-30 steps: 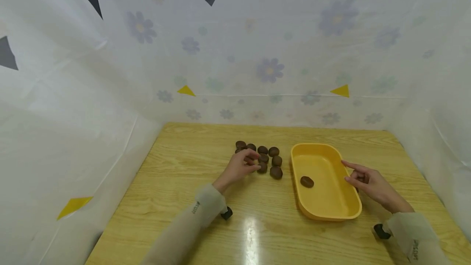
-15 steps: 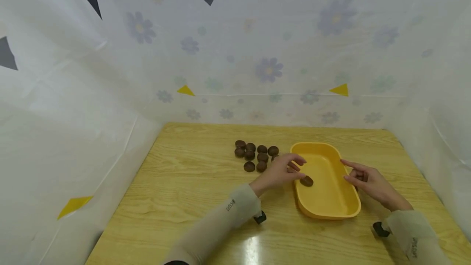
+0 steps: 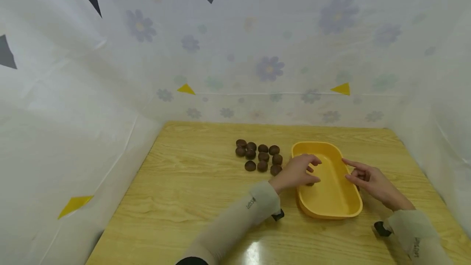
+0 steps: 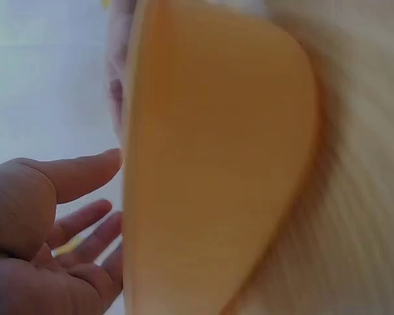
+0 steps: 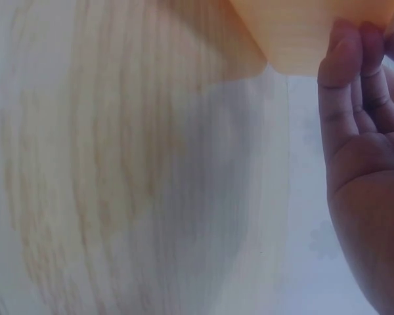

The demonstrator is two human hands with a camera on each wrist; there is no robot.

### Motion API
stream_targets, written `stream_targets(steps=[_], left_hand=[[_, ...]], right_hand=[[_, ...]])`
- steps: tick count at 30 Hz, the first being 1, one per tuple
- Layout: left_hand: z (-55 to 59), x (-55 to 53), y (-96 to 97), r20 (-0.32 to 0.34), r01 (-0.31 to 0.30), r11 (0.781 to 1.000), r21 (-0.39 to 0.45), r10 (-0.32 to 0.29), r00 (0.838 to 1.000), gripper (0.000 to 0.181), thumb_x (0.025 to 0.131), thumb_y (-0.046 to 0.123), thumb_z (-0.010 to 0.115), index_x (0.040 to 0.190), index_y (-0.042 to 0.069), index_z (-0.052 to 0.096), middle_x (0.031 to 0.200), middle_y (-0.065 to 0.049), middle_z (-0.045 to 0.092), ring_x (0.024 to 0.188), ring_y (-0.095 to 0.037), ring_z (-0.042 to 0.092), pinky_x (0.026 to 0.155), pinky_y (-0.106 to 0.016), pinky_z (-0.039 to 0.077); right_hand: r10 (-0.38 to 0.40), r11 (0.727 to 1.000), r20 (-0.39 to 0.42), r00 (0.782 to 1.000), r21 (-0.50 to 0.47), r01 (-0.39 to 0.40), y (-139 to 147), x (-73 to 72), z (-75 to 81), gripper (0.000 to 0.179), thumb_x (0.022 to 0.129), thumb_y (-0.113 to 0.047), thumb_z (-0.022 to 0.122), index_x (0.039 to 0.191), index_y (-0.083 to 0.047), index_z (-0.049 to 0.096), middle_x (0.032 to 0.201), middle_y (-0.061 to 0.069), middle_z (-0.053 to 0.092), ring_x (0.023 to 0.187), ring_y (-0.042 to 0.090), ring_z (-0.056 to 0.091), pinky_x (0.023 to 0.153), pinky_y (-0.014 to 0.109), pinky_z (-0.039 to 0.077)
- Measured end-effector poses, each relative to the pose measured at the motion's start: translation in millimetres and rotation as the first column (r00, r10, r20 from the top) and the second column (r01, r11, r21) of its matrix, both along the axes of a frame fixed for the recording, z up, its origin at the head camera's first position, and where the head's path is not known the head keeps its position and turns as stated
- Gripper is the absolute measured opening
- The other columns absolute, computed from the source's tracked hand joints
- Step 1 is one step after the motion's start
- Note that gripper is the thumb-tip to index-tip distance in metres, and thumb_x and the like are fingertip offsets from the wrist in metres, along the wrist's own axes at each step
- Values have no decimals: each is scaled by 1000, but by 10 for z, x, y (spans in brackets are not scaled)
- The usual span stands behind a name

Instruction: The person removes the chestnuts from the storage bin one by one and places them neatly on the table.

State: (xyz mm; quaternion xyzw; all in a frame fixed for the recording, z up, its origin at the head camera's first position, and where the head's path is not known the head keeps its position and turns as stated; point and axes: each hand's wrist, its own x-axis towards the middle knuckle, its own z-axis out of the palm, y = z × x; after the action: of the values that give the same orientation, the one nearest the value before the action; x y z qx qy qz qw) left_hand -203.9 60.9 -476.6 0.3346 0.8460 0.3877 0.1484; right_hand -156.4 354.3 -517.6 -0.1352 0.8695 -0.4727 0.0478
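Observation:
My left hand (image 3: pixel 299 171) hovers over the left side of a yellow tray (image 3: pixel 331 212), thumb and fingers spread apart with nothing visible between them. Below its thumb, a brown chestnut (image 3: pixel 310 184) in the tray is mostly hidden. On the opposite side, my right hand (image 3: pixel 379 187) holds the tray's right rim, thumb and index tips at the edge. In the right wrist view its other fingers (image 5: pixel 341 62) lie against the outer wall. The left wrist view is filled largely by the blurred tray wall (image 4: pixel 217 151), with the left thumb beside the rim.
Several chestnuts (image 3: pixel 263 157) lie in loose rows on the wooden table (image 3: pixel 176 199), left of the tray. A white flowered sheet (image 3: pixel 235 52) surrounds the table at the back and sides.
The left hand has moved right from the chestnut rows to over the tray, uncovering chestnuts on the table. The right hand and tray have stayed in place.

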Motion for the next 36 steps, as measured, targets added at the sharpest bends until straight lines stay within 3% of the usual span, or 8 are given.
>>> stream_targets(steps=[5, 8, 12, 16, 20, 28, 32, 36], left_hand=[[21, 105, 193, 242, -228, 971, 77, 203, 949, 48, 94, 18, 79, 138, 12, 61, 136, -6, 62, 101, -8, 68, 69, -19, 58], [46, 156, 286, 152, -298, 954, -39, 300, 942, 49, 93, 21, 80, 137, 12, 61, 132, -4, 62, 99, -10, 65, 74, -21, 57], [57, 159, 397, -86, -309, 909, -279, 296, 951, 48, 94, 32, 79, 134, 13, 61, 124, -2, 61, 93, -12, 63, 77, -23, 54], [27, 123, 469, -162, -306, 860, -408, 261, 952, 33, 95, 27, 77, 121, 14, 63, 109, -1, 62, 84, -12, 57, 70, -24, 49], [-19, 87, 494, -191, -280, 852, -441, 216, 958, 20, 94, 21, 77, 109, 16, 66, 93, 3, 63, 81, -10, 52, 68, -23, 46], [-47, 51, 470, -163, -198, 908, -369, 147, 976, 48, 91, 27, 82, 136, 20, 66, 127, 9, 69, 111, -4, 64, 90, -18, 52], [-13, 35, 367, -15, -124, 969, -213, 123, 992, 54, 92, 24, 81, 143, 21, 62, 140, 9, 63, 110, -2, 65, 85, -16, 53], [36, 15, 261, 87, -110, 992, -65, 115, 990, 53, 94, 19, 79, 143, 18, 61, 143, 7, 62, 105, -2, 69, 74, -13, 54]], right_hand=[[4, 1000, 4, 1000, -5, -4, 15, 3, 22, 59, 107, -19, 60, 159, 0, 37, 90, 8, 67, 67, 23, 57, 57, 36, 48], [6, 1000, -12, 1000, -13, -6, 20, 15, 32, 58, 107, -16, 59, 158, 2, 38, 89, 8, 68, 65, 24, 57, 57, 36, 48], [7, 1000, -31, 999, -20, -7, 24, 21, 44, 57, 107, -14, 59, 157, 3, 39, 87, 7, 68, 64, 26, 56, 55, 36, 46], [19, 1000, -29, 999, -14, -19, 14, 2, 42, 57, 107, -15, 59, 158, 1, 38, 88, 6, 68, 64, 27, 56, 54, 37, 46], [18, 1000, -22, 1000, -14, -18, 9, -6, 30, 58, 107, -15, 59, 158, 1, 38, 88, 6, 69, 65, 27, 56, 55, 37, 46], [10, 1000, -3, 1000, -14, -10, 20, -7, 13, 59, 107, -17, 60, 159, 0, 37, 89, 8, 69, 66, 26, 58, 56, 37, 47], [8, 1000, 10, 1000, -7, -8, 22, -8, 0, 60, 107, -19, 60, 159, 0, 37, 89, 8, 68, 65, 27, 57, 55, 37, 47], [0, 1000, 2, 1000, 1, 0, 24, -14, -4, 60, 107, -19, 60, 159, 0, 37, 88, 8, 68, 65, 27, 57, 55, 36, 47]])
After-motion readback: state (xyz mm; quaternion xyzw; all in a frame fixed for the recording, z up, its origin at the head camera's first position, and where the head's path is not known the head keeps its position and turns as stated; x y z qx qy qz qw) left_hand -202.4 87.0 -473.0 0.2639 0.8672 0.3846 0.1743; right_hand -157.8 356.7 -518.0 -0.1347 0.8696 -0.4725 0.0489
